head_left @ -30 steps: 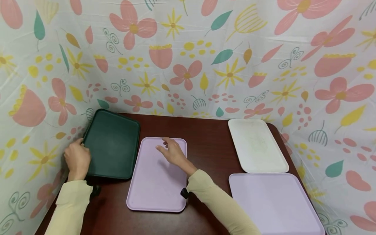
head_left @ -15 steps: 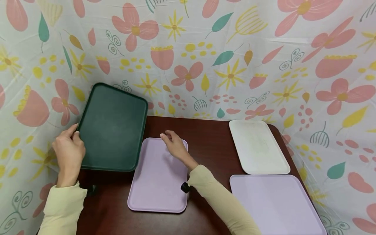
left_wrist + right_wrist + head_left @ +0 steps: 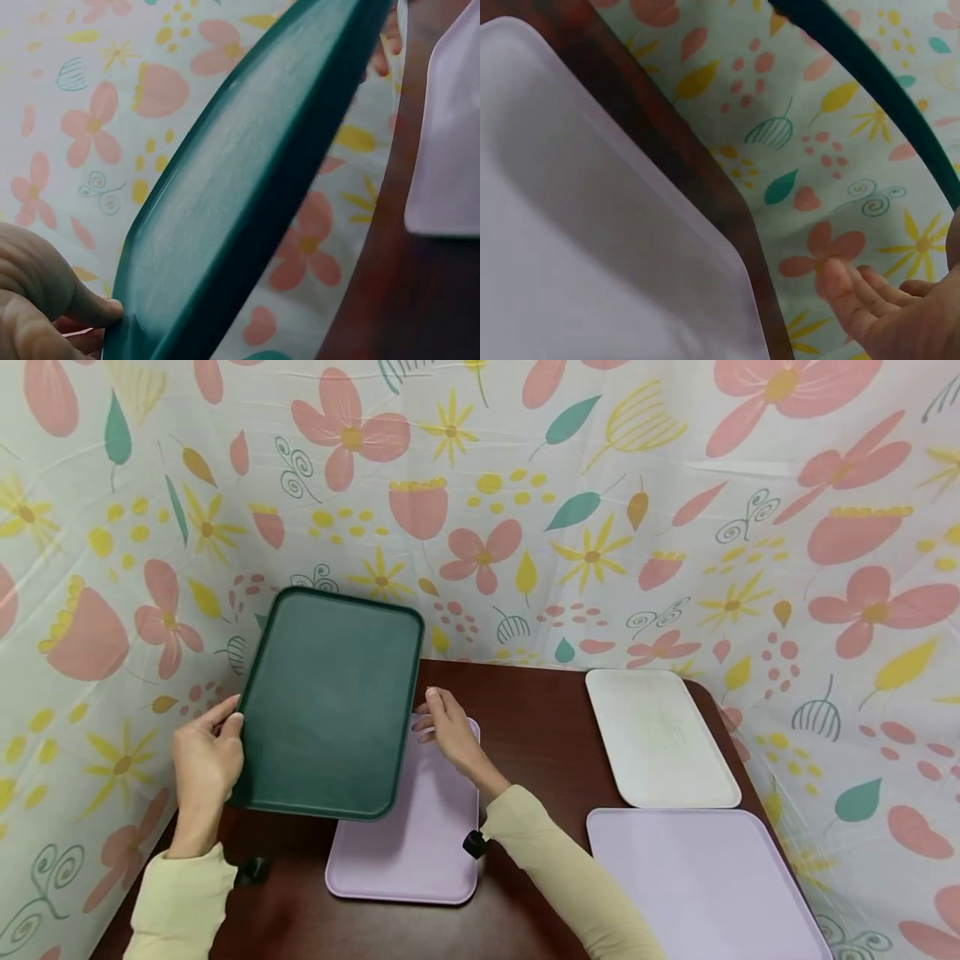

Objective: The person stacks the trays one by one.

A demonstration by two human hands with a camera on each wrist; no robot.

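Observation:
A dark green tray (image 3: 330, 702) is raised off the table, its left rim pinched between the thumb and fingers of my left hand (image 3: 208, 756). In the left wrist view the thumb presses on the rim of the green tray (image 3: 232, 172). Beneath it, partly covered in the head view, lies a small lilac tray (image 3: 412, 860). My right hand (image 3: 452, 731) hovers over that lilac tray's far right part, near the green tray's right edge, fingers loosely extended and holding nothing. The right wrist view shows the hand (image 3: 900, 315) apart from the green rim.
A white tray (image 3: 660, 735) lies at the back right of the brown table (image 3: 525, 710). A larger lilac tray (image 3: 697, 885) sits in front of it, at the right edge. A flowered cloth (image 3: 480, 468) hangs behind and at both sides of the table.
My left hand has lifted the green tray off the table and carried it to the right, so it now overlaps the small lilac tray. My right hand has barely moved.

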